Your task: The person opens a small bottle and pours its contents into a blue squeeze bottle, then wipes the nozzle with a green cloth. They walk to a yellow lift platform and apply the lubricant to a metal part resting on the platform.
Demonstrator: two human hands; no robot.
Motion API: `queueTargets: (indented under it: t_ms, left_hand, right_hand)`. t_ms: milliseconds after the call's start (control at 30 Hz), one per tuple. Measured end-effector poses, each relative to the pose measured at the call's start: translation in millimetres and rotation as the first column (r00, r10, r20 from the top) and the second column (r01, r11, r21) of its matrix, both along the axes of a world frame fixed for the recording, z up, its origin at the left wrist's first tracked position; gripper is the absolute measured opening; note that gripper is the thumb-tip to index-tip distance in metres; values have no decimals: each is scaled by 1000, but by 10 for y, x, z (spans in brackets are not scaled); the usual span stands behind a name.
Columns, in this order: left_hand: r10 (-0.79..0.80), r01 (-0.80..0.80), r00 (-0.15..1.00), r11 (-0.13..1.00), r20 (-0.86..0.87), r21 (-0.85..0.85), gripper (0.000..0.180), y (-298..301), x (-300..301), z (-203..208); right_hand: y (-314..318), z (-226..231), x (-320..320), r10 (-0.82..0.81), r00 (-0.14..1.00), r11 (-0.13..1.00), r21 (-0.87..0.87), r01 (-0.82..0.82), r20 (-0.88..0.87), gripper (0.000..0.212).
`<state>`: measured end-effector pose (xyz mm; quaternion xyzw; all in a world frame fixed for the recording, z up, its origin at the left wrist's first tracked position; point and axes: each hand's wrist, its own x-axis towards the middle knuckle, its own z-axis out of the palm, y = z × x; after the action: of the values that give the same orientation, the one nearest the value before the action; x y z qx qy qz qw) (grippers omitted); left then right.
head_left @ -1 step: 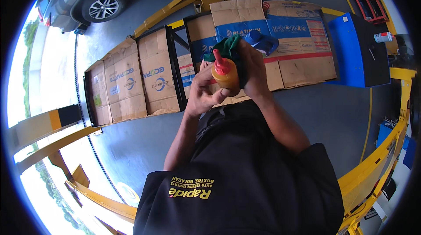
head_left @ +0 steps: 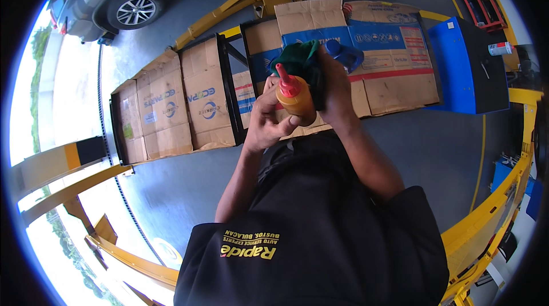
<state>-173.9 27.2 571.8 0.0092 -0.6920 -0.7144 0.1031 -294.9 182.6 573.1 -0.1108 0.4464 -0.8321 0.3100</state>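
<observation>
In the centre of the head view, my left hand (head_left: 265,120) is wrapped round an amber squeeze bottle (head_left: 298,104) with a red screw cap and pointed red nozzle. The nozzle tilts up and slightly left. Right beside the bottle, my right hand (head_left: 336,86) is closed on a dark green cloth (head_left: 297,57), bunched behind and along the bottle's far right side. Most of the right hand's fingers are hidden by the cloth. Just past that hand, a blue jug (head_left: 345,56) lies or stands on the cardboard; which of the two I cannot tell.
Flattened cardboard (head_left: 394,86) covers a long black-framed table (head_left: 233,94) in front of me. A blue cabinet (head_left: 454,69) with a small can (head_left: 500,48) on it stands at the right. Yellow lift arms (head_left: 223,12) and a parked car (head_left: 134,12) lie beyond.
My right hand has shifted slightly to the right, and the green cloth has changed its folds. The left hand and the bottle stay almost where they were.
</observation>
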Motion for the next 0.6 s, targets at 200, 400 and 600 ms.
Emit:
queueTargets:
  t_ms: [200,400,600]
  left_hand:
    - [63,-62,998,998,-10,9,56,-88,11,-218]
    - [87,-94,994,987,-62,-133,60,-44,-61,43]
    - [87,-111,991,956,-99,-271,64,-62,-69,79]
  right_hand:
    - [48,267,194,21,931,997,-60,-46,-364,71]
    - [-128,351,327,-91,574,933,131,335,-814,44]
    - [-145,462,45,-157,987,980,130,153,25,39]
